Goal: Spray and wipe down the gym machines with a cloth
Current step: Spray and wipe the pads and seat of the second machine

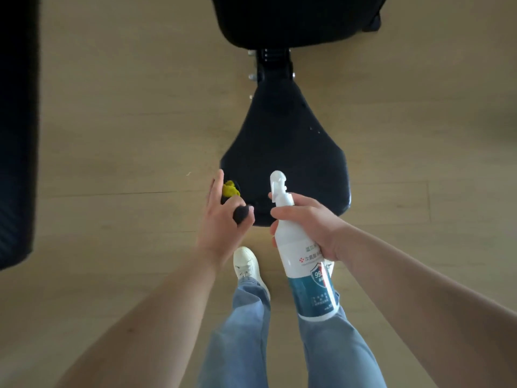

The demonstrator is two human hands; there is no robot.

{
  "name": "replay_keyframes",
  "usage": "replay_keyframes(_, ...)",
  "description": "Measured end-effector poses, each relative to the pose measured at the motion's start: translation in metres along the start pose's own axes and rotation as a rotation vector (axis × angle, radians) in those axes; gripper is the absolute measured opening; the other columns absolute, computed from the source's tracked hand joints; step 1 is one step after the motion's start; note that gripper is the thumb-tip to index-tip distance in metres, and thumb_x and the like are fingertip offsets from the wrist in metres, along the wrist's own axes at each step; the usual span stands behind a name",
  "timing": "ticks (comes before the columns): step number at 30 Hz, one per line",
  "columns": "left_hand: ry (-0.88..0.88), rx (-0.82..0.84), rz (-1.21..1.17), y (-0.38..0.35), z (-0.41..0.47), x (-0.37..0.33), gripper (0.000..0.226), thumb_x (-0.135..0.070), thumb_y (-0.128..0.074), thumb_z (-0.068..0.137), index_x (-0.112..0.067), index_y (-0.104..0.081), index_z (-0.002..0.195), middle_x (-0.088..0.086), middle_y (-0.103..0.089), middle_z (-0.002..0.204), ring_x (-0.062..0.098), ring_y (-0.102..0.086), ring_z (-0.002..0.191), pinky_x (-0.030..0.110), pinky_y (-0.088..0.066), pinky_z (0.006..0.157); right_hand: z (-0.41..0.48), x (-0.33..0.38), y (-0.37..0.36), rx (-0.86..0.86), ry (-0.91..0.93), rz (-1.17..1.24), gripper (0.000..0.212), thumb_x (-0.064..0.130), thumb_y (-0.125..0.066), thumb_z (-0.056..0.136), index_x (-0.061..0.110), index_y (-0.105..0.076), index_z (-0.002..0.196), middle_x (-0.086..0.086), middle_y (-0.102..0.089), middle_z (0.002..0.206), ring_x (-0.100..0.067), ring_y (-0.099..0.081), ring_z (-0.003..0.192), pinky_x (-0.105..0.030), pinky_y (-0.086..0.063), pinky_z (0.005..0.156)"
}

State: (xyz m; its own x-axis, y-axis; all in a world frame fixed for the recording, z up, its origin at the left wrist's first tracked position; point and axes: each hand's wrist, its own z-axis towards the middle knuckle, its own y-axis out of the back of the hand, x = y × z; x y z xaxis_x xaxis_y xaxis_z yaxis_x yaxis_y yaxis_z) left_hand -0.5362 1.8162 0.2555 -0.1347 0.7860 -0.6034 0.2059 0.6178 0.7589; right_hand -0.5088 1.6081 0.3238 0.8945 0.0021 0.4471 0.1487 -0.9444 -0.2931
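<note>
Seat pad (285,152) of the gym machine, black and tapering away from the viewer, lying directly ahead of the person and below both hands; spray bottle (296,247), white above and blue below, held upright over the near edge of the pad with its nozzle (278,182) facing forward across the pad; right hand (310,222) wrapped round the bottle's neck and shoulder, a finger apparently at the trigger, though the trigger itself is hidden; left hand (221,219) closed round a bunched cloth (230,189), yellow at one end and dark at the other, just beside the pad's near left corner. The step in hand appears to be spraying the pad; it is done well by tipping the nozzle down toward the middle of the pad, misting lightly so liquid does not run off onto the floor (126,121), keeping the cloth out of the spray, then wiping from the narrow far end back to the wide near edge, corners included. Beyond the pad, a metal bracket (275,65) joins it to a back pad (293,18); a dark padded object (16,135) fills the left margin. Counts: one bottle; one cloth, as far as can be told; two hands; two pads on this machine; one white shoe (246,261) in view.
</note>
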Motion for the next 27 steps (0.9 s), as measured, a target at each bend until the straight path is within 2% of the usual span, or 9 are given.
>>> replay_keyframes(2, 0.111, -0.007, -0.086, 0.005, 0.004, -0.004, 0.024, -0.036, -0.068, 0.093, -0.029, -0.056, 0.074, -0.002, -0.016, 0.170, 0.023, -0.036, 0.148, 0.040, -0.041, 0.111, 0.007, 0.006, -0.016, 0.023, -0.013, -0.020, 0.030, 0.021, -0.072, 0.096, 0.013, -0.063, 0.123, -0.017, -0.072, 0.089, -0.034, -0.066, 0.080, -0.038, -0.058, 0.068)
replay_keyframes(4, 0.170, 0.025, -0.151, 0.008, 0.008, -0.005, 0.029, -0.036, -0.070, 0.092, -0.030, -0.052, 0.070, -0.007, -0.014, 0.171, 0.016, -0.036, 0.148, 0.034, -0.039, 0.109, 0.018, 0.014, -0.028, 0.013, -0.008, -0.045, 0.031, 0.024, -0.075, 0.094, 0.007, -0.066, 0.119, -0.015, -0.073, 0.089, -0.034, -0.069, 0.079, -0.039, -0.060, 0.069)
replay_keyframes(7, 0.219, -0.014, -0.264, 0.010, 0.009, 0.001, 0.027, -0.026, -0.071, 0.093, -0.023, -0.057, 0.070, -0.002, -0.022, 0.169, -0.023, -0.026, 0.136, 0.008, -0.029, 0.105, 0.031, 0.020, -0.040, -0.026, -0.038, -0.017, 0.029, 0.030, -0.079, 0.089, 0.006, -0.071, 0.104, -0.014, -0.075, 0.090, -0.032, -0.071, 0.079, -0.045, -0.062, 0.078)
replay_keyframes(8, 0.224, -0.040, -0.298, 0.010, 0.010, 0.002, 0.027, -0.021, -0.070, 0.094, -0.024, -0.057, 0.070, 0.001, -0.026, 0.168, -0.030, -0.022, 0.131, 0.009, -0.030, 0.108, 0.033, 0.021, -0.041, -0.041, -0.062, 0.017, 0.031, 0.033, -0.080, 0.088, 0.008, -0.070, 0.105, -0.014, -0.075, 0.090, -0.032, -0.071, 0.079, -0.048, -0.062, 0.082)
replay_keyframes(10, 0.219, -0.075, -0.315, 0.012, 0.012, -0.002, 0.028, -0.019, -0.067, 0.095, -0.029, -0.055, 0.072, 0.004, -0.029, 0.167, -0.015, -0.022, 0.144, 0.027, -0.030, 0.119, 0.032, 0.021, -0.041, -0.064, -0.097, 0.100, 0.035, 0.034, -0.078, 0.090, 0.009, -0.066, 0.111, -0.014, -0.074, 0.089, -0.032, -0.071, 0.079, -0.047, -0.062, 0.081)
replay_keyframes(13, 0.191, 0.015, -0.169, 0.014, 0.018, -0.013, 0.025, -0.031, -0.063, 0.098, -0.037, -0.049, 0.078, 0.001, -0.014, 0.171, 0.017, -0.005, 0.158, 0.035, -0.014, 0.124, 0.025, 0.022, -0.030, -0.076, -0.065, 0.213, 0.030, 0.032, -0.075, 0.095, 0.013, -0.060, 0.112, -0.014, -0.073, 0.091, -0.031, -0.070, 0.077, -0.044, -0.062, 0.075)
replay_keyframes(16, 0.110, 0.018, -0.047, 0.007, 0.023, -0.020, 0.015, -0.038, -0.060, 0.099, -0.030, -0.054, 0.087, 0.007, -0.008, 0.172, 0.027, 0.005, 0.159, 0.043, -0.009, 0.126, 0.017, 0.024, -0.011, -0.136, -0.009, 0.219, 0.030, 0.031, -0.074, 0.095, 0.012, -0.060, 0.113, -0.015, -0.073, 0.090, -0.033, -0.070, 0.078, -0.044, -0.061, 0.073)
replay_keyframes(23, 0.075, -0.048, 0.052, -0.006, 0.030, -0.024, 0.018, -0.041, -0.059, 0.098, -0.027, -0.054, 0.087, 0.013, -0.014, 0.170, 0.033, -0.001, 0.158, 0.057, -0.015, 0.125, -0.012, 0.016, 0.042, -0.186, -0.026, 0.264, 0.036, 0.031, -0.073, 0.096, 0.013, -0.057, 0.123, -0.014, -0.073, 0.091, -0.034, -0.070, 0.080, -0.046, -0.061, 0.077)
replay_keyframes(27, 0.105, -0.043, 0.107, -0.015, 0.034, -0.035, 0.026, -0.042, -0.057, 0.100, -0.018, -0.066, 0.099, 0.013, -0.013, 0.170, 0.034, -0.001, 0.158, 0.055, -0.010, 0.125, -0.021, 0.007, 0.065, -0.258, 0.021, 0.317, 0.035, 0.031, -0.073, 0.097, 0.015, -0.057, 0.123, -0.015, -0.074, 0.092, -0.034, -0.069, 0.082, -0.051, -0.059, 0.083)
